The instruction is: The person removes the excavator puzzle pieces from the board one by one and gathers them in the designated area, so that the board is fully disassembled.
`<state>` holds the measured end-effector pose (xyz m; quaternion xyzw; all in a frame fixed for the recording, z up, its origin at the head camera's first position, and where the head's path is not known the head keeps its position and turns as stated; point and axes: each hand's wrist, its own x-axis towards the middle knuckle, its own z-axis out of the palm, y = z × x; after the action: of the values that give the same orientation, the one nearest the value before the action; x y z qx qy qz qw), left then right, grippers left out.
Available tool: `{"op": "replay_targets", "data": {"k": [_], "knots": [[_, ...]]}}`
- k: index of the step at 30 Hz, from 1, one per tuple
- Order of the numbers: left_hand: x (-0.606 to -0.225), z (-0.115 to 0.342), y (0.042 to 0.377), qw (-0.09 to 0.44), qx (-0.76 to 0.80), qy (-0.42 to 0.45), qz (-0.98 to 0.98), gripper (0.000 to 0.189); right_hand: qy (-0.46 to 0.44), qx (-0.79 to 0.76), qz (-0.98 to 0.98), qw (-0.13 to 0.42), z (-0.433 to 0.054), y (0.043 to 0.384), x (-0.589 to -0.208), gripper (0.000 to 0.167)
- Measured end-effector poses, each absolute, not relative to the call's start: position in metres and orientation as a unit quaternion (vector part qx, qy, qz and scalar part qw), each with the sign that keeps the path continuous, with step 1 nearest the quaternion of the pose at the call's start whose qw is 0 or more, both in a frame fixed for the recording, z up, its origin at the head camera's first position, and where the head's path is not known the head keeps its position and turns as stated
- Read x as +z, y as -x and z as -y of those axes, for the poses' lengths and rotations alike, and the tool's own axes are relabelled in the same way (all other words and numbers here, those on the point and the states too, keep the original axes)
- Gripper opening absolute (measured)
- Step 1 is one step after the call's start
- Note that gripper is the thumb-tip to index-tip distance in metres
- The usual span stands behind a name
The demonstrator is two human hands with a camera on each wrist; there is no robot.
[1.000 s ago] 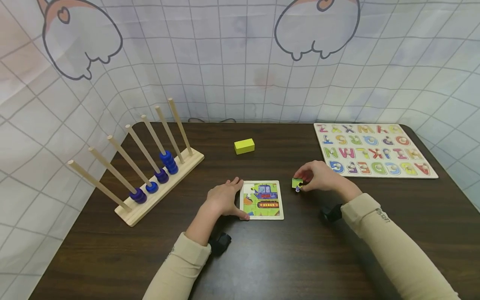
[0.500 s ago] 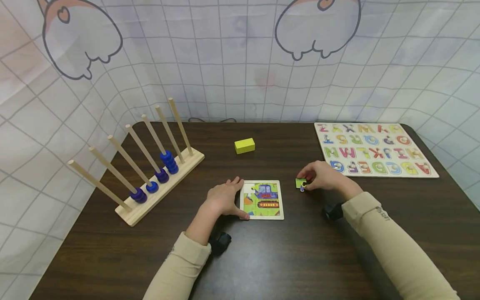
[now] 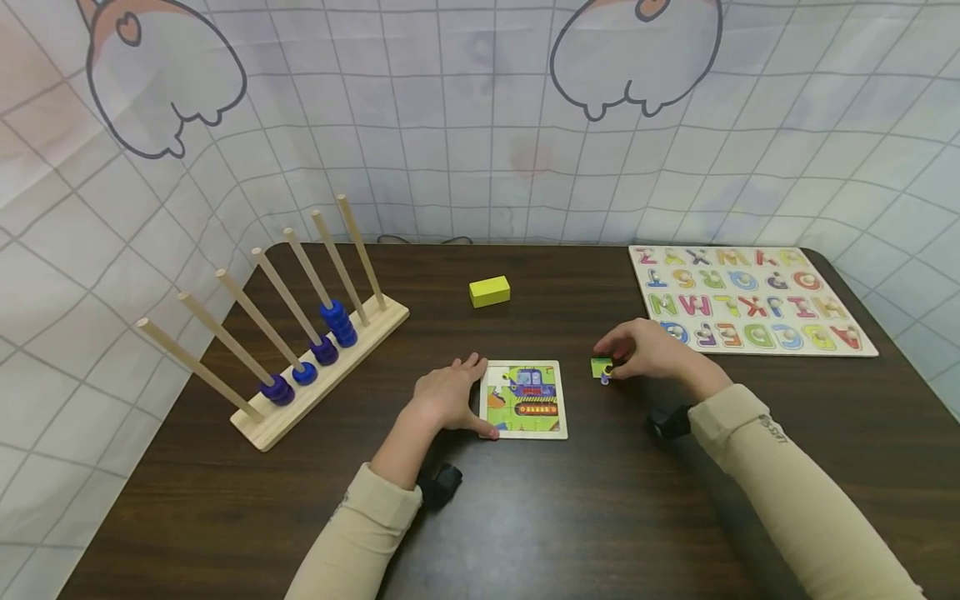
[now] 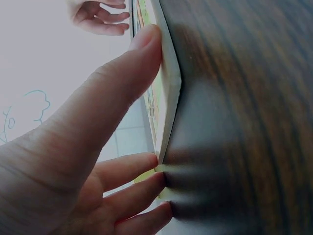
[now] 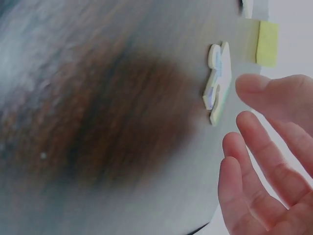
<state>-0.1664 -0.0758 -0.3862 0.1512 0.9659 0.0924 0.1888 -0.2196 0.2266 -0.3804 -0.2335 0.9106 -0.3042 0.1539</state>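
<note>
A square jigsaw puzzle (image 3: 536, 400) in a pale wooden frame, picturing a purple vehicle on green, lies in the middle of the table. My left hand (image 3: 446, 398) rests at its left side, thumb on the near edge and fingertips along the left edge. In the left wrist view the thumb (image 4: 105, 88) presses the frame's rim (image 4: 171, 81), fingers fairly straight. To the right lies a small green and purple jigsaw piece (image 3: 601, 367), flat on the table. My right hand (image 3: 645, 350) is close beside it; in the right wrist view its fingers (image 5: 254, 156) are spread, apart from the piece (image 5: 217, 83).
A wooden peg stand (image 3: 322, 375) with blue and purple rings stands at the left. Behind the puzzle sits a yellow block (image 3: 489, 292). An alphabet board (image 3: 750, 300) with knobbed letters lies at the back right. A gridded white cloth (image 3: 517, 158) hangs behind the table.
The jigsaw piece and my right hand have shifted slightly right, away from the puzzle, then stayed nearly in place. The left hand and the puzzle have not moved.
</note>
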Motion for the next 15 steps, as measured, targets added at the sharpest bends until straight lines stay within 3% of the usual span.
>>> {"op": "replay_targets", "data": {"k": [15], "knots": [[-0.386,0.075,0.166,0.187,0.094,-0.148,-0.967,0.107,0.277,-0.324,-0.895,0.128,-0.206,0.219,-0.381,0.034]]}}
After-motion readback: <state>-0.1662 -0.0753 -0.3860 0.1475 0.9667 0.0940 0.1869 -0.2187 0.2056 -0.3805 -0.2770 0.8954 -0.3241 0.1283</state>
